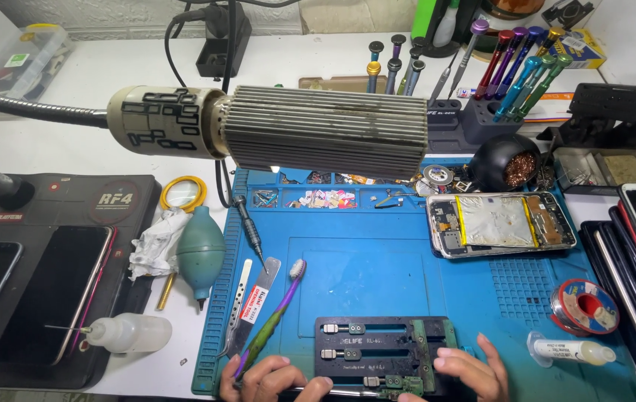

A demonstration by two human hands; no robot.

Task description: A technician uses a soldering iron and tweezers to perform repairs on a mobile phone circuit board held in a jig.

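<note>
Green circuit board [406, 385] on black holder [377, 350], left fingers [310, 388] pinching tweezers [340, 391], right fingers [456, 366] loosely curled, empty.

This is a phone-repair workbench: a blue silicone work mat [377, 253] at six o'clock, an opened phone [500, 223] at three, a rack of precision screwdrivers [512, 71] at one, and a solder spool [584, 307] at four.
</note>
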